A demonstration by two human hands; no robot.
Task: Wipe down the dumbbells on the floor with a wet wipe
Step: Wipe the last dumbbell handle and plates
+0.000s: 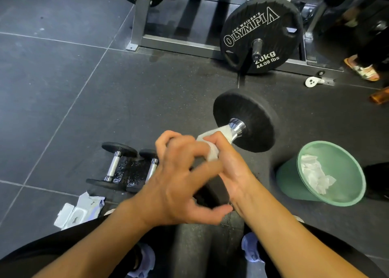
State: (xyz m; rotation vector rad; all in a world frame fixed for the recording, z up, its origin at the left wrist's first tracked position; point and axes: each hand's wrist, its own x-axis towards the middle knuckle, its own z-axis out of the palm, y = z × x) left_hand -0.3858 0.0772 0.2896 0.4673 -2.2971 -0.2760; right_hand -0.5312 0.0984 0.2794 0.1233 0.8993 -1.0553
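big dumbbell (244, 119) held up at the near end and angled away from the person, likely so the handle can be reached all round; can't tell if the far head touches the mat. left hand (179, 178) grips the near end, fingers curled over, thumb splayed wide, steadying it i'd judge. right hand (231, 168) wraps the wet wipe (212, 151) round the chrome handle, thumb pressing it on, other fingers hidden beneath. two small dumbbells (113, 166) lie to the left, with a wet patch between them. wipe pack (77, 212) is open by the knee. green bin (288, 178) is tipped toward the person with used wipes inside, handy for discards.
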